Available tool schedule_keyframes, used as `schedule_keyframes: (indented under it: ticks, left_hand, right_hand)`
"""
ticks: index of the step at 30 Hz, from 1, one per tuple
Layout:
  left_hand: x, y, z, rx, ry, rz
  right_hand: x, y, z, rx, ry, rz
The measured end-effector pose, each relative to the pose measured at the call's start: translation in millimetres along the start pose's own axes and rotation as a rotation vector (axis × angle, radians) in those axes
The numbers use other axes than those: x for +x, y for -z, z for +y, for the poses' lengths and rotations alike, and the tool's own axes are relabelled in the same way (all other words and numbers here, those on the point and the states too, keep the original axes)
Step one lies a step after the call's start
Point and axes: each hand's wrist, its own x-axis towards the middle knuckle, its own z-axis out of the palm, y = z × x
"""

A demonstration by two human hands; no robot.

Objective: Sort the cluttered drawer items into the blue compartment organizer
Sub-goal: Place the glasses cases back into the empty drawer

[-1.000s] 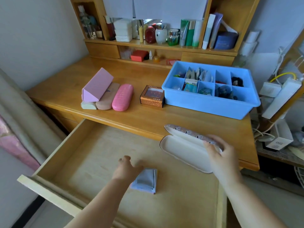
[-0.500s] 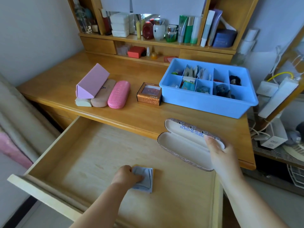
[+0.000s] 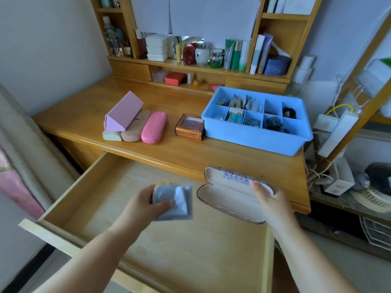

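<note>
Grey cloth, yellow edge half-hidden behind left hand.

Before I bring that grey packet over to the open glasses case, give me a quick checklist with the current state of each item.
1. Left hand grips the grey packet: ok, thumb pinches its face.
2. Packet lifted off the drawer floor: ok.
3. Right hand holds the glasses case: ok.
4. Case lid open: ok.
5. Case interior free: ok, nothing visible inside.
6. Yellow thing behind the packet is part of it: cannot tell.
</note>
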Motion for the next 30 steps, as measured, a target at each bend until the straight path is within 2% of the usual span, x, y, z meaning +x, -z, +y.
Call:
schedule_keyframes:
  ticks: [3,5,7,10,11,14,22,23,25,27,28,30]
  left_hand:
    - [-14.4,-17.8,43.1,-0.29,-0.017,-0.292]
    - [-20.3,-35.8,60.6,-0.239,-0.016,-0.386]
    - [-20.2,-51.5,68.3,0.005,-0.086,-0.321]
    - [-15.0,-61.6,66.1,0.539,-0.174,-0.114]
    - [-15.2,-62.3,66.2,0.613,-0.188,-0.102]
    - [-18.8,-63.4,66.0,0.683,-0.235,-0.097]
    - [-41.7,-54.4,67.9,0.835,-0.403,0.163]
    - [-46.8,-49.8,66.0,0.822,-0.505,0.22]
    - [-55.7,-43.6,63.4,0.829,-0.814,0.27]
    - [-61.9,-45.3,57.5,0.906,-1.039,0.154]
    - [-64.5,-48.8,55.0,0.954,-1.065,0.074]
    - [-67.4,-58.8,52.2,1.008,-0.995,0.0]
  right_hand:
    - [-7.2,-14.7,0.4,0.003,-0.018,-0.069]
    - [-13.2,-25.5,-3.7,-0.05,-0.006,-0.146]
    - [-18.8,-30.6,-7.8,-0.045,-0.001,-0.223]
    - [-26.7,-28.9,-14.5,-0.036,0.009,-0.249]
    - [-28.7,-27.9,-15.7,-0.04,0.011,-0.241]
    - [-31.8,-26.1,-19.1,-0.041,0.008,-0.217]
    - [-34.4,-26.0,-33.7,-0.026,0.018,-0.192]
    - [-35.0,-25.8,-34.4,-0.02,0.004,-0.19]
    - [-35.7,-24.7,-36.5,0.016,-0.023,-0.178]
    - [-36.7,-26.2,-39.1,0.035,-0.013,-0.176]
    - [-38.3,-28.5,-40.4,0.034,-0.004,-0.184]
    - [-42.7,-34.5,-43.9,0.028,0.014,-0.198]
